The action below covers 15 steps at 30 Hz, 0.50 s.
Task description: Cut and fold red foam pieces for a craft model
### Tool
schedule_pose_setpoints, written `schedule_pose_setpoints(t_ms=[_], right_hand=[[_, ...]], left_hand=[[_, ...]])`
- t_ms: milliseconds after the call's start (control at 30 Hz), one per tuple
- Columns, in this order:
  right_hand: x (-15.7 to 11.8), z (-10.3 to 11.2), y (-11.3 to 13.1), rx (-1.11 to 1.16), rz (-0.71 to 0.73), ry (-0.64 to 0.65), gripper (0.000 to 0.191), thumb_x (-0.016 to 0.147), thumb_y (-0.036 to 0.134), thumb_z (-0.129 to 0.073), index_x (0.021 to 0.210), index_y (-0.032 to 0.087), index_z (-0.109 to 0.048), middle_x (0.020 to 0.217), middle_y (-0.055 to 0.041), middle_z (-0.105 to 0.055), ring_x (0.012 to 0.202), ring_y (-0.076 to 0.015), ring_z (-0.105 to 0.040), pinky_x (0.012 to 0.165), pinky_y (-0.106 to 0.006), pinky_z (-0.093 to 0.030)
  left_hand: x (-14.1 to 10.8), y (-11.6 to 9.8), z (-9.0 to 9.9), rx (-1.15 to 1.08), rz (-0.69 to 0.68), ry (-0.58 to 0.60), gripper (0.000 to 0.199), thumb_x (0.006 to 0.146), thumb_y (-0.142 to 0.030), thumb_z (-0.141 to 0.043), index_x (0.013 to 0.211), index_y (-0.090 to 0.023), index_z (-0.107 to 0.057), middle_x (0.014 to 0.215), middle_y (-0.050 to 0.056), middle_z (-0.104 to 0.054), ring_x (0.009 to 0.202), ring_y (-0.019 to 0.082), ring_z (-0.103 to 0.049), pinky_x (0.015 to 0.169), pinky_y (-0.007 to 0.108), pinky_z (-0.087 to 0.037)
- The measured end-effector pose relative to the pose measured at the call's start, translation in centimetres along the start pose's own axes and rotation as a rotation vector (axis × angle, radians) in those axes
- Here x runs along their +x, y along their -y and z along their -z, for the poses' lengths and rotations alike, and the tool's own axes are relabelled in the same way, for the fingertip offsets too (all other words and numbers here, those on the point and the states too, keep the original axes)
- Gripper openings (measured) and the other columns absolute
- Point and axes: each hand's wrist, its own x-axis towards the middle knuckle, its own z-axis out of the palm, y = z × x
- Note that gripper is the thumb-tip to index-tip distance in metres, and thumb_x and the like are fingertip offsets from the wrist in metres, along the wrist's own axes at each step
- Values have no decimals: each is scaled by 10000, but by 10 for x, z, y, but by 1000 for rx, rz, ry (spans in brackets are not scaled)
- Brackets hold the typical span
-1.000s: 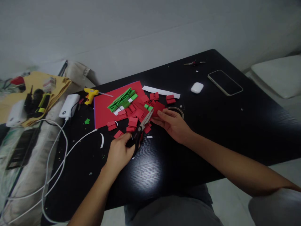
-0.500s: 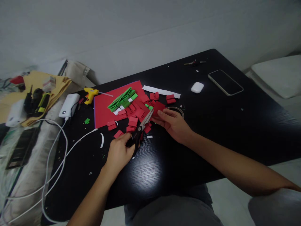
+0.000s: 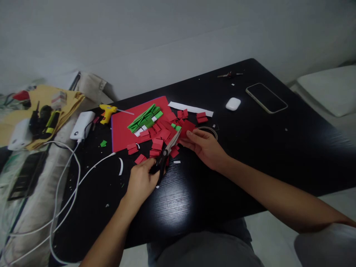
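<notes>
My left hand (image 3: 143, 174) is closed round the black handles of a pair of scissors (image 3: 166, 152), whose blades point up and right. Their tips reach the left edge of a piece of red paper (image 3: 187, 129). Thumb and fingers of my right hand (image 3: 204, 145) pinch that paper at its lower right. Under and around the blades lie several folded red paper pieces (image 3: 157, 144). Behind them, a bundle of folded green paper strips (image 3: 144, 118) rests on a red sheet (image 3: 119, 135). A small green piece (image 3: 175, 127) sits beside the scissor tips.
A yellow glue gun (image 3: 108, 112) and a white power bank (image 3: 82, 125) with a white cable lie at left. A white paper strip (image 3: 191, 109) and a tape roll (image 3: 211, 129) are beyond my right hand. Further right are a white earbud case (image 3: 233, 104) and a phone (image 3: 266, 98).
Almost nothing differs. Both hands, the scissors and the red paper keep nearly the same place, and the view has shifted very slightly.
</notes>
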Motion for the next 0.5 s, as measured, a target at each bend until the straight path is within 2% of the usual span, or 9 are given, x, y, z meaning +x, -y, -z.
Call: schedule_pose_setpoints(t_ms=[167,267,400,500], right_hand=[[-1,-1,4,-1,-11,15,285,700,334,-938,734,194,-692,847,12,-764,891,-201,-781,841,-311,-633],[0,0,5,-6,-44,0,323,686,365,-944,778,195,-685,797,13,-756,744,-169,-766,686,-267,-624],[-2,-1,8,-29,-77,-28,346,690,394,-930,778,191,-664,671,46,-691,516,-86,-629,466,-187,-502],[-5,-3,12,-30,-139,-32,316,722,382,-897,743,192,-645,599,71,-616,428,-43,-482,416,-164,-429]], left_hand=[[5,3,9,12,132,-112,321,884,-390,-635,638,-195,-569,556,-35,-520,513,121,-481,540,243,-339],[11,10,20,98,278,-180,311,900,-458,-617,733,-197,-641,599,-18,-565,549,148,-523,560,261,-348],[19,24,27,237,384,-195,352,918,-516,-586,908,-183,-696,809,69,-713,705,229,-638,620,297,-384],[21,35,25,295,376,-198,352,937,-464,-564,1041,-155,-696,960,132,-746,846,294,-684,679,328,-426]])
